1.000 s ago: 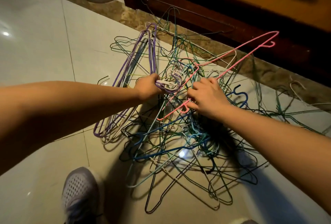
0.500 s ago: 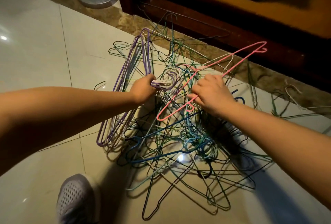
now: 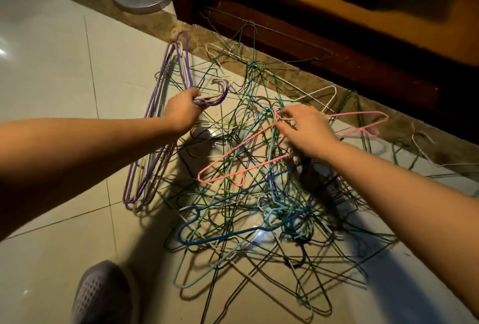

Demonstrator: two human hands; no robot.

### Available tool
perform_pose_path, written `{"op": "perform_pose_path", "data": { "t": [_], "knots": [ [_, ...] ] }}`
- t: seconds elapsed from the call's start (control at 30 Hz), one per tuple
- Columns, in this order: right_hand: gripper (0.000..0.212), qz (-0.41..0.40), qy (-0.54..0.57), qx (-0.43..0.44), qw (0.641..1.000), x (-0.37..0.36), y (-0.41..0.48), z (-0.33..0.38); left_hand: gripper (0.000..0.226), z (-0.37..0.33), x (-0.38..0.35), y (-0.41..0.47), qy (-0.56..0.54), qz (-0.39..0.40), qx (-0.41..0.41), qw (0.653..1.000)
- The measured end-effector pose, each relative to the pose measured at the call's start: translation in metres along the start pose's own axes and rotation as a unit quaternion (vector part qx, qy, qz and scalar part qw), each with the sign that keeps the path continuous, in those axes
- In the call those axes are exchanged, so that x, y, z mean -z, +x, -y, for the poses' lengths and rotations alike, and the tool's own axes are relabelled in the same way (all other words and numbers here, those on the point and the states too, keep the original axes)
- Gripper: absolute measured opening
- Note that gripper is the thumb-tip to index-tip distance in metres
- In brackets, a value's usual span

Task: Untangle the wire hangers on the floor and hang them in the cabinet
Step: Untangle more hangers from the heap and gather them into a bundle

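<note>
Sprawling below, hangers reach up into both hands.

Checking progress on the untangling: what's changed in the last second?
The left hand drew its purple bunch leftward, away from the tangle. The right hand now pinches the pink hanger near its hook; its far end has dropped. Tangle still on the floor, left grip unchanged.
</note>
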State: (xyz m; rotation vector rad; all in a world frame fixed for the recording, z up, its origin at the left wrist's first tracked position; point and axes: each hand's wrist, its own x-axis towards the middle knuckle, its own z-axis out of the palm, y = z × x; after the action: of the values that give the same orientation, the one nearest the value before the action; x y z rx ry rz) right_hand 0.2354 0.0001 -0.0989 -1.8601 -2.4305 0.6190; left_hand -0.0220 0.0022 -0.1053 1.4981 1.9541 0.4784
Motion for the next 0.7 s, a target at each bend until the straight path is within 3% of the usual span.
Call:
{"op": "perform_pose_path", "data": {
  "t": [0.07,0.17,0.23,0.33,0.57,0.7],
  "knots": [
    [0.044,-0.025,-0.083,-0.051,0.995,0.005,0.012,-0.019,0.019,0.003,-0.002,0.001,0.018,0.007,0.001,1.000],
    [0.044,0.036,-0.101,-0.077,0.991,0.005,0.024,-0.037,0.021,0.007,-0.008,0.004,0.024,0.016,0.001,1.000],
    [0.036,0.084,-0.098,-0.071,0.989,0.000,0.026,-0.039,0.023,0.007,-0.011,0.006,0.036,0.018,0.006,0.999],
    [0.025,0.085,-0.126,-0.031,0.988,-0.001,0.025,-0.036,0.026,0.008,-0.015,0.009,0.037,0.021,0.006,0.999],
    [0.026,0.087,-0.154,0.004,0.984,0.002,0.021,-0.025,0.022,0.011,-0.021,0.012,0.048,0.030,-0.005,0.998],
    [0.027,0.094,-0.113,0.003,0.989,0.003,0.015,-0.011,0.023,0.013,-0.022,0.015,0.046,0.034,0.001,0.998]
  ]
}}
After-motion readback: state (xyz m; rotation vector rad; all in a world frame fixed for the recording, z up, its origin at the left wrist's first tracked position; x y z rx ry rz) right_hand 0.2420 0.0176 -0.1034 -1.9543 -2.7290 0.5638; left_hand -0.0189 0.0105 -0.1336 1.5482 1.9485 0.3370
